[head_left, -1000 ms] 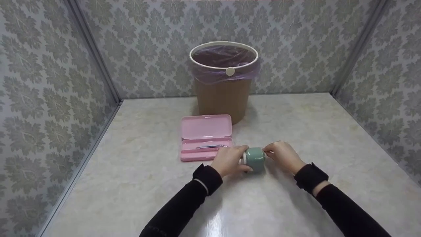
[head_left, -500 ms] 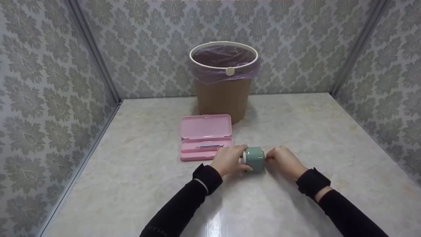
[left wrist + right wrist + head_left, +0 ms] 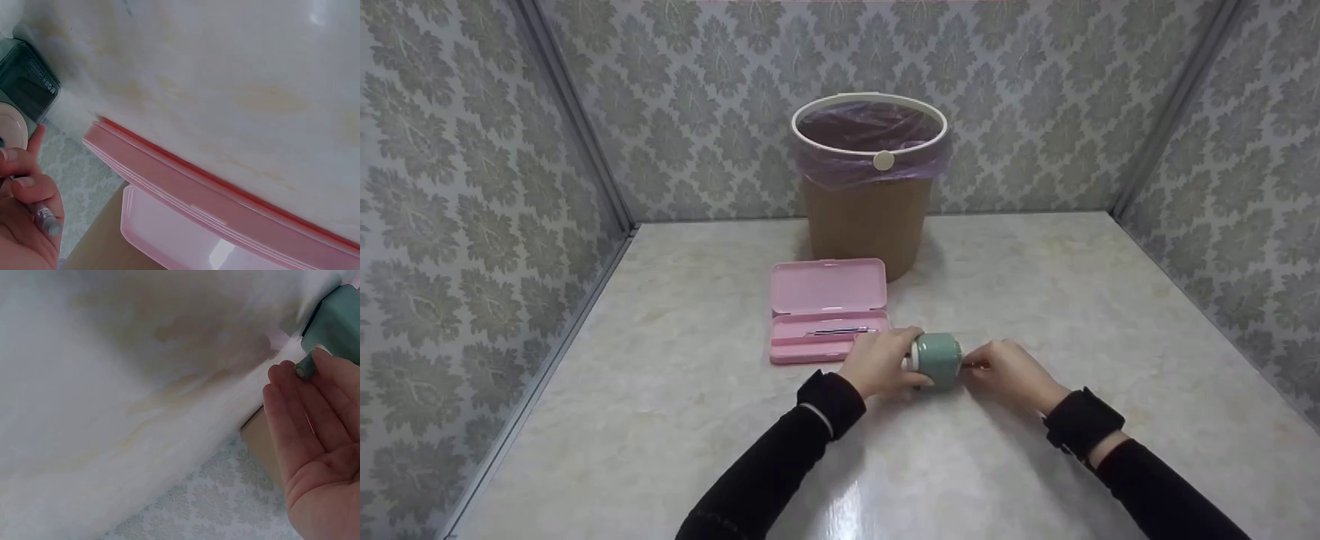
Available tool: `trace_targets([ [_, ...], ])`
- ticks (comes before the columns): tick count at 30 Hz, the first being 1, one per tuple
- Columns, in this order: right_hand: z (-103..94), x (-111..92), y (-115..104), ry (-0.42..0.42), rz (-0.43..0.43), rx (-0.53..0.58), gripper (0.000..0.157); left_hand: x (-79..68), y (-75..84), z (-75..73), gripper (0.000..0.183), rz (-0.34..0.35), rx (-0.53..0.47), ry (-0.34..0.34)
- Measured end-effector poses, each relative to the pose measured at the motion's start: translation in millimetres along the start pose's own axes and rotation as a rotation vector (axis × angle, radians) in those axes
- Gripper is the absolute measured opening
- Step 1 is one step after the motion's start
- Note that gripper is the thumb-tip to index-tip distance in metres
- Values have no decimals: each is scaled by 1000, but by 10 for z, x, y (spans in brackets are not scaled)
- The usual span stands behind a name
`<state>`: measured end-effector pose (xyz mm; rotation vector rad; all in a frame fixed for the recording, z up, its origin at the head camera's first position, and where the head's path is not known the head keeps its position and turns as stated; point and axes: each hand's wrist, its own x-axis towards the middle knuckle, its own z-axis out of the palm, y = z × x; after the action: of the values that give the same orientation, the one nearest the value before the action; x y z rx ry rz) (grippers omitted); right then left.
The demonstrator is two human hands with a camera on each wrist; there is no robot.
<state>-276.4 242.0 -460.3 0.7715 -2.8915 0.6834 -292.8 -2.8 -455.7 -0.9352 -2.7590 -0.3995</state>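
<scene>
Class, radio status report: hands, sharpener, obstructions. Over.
Left hand grips grey-tipped pencil at green boxy sharpener. Right hand pinches sharpener's small green cylindrical knob. Open pink plastic case nearby, apparently not blocking.

leaf-patterned walls [image 3: 712,112] on three sides; pale mottled tabletop [image 3: 682,300] bearing white glare [image 3: 844,514]

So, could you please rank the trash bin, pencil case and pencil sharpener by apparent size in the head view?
1. Trash bin, largest
2. Pink pencil case, partly covered
3. Green pencil sharpener, smallest
</scene>
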Motion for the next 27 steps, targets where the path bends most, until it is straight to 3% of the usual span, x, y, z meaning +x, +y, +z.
trace_targets([
  [7,-114,16,-13,-42,-2,-12,19,32,3,14,63,-13,-24,-28],
  [13,-327,63,-112,-87,41,-31,61,83,16,20,62,-34,-51,-34],
  [17,-432,133,-238,-87,13,-23,75,122,30,38,61,-31,-54,-5],
  [21,-461,215,-358,-96,-36,-32,73,158,46,70,62,-14,-61,21],
  [27,-403,344,-445,-111,-114,-45,53,190,66,96,60,-15,-61,25],
])
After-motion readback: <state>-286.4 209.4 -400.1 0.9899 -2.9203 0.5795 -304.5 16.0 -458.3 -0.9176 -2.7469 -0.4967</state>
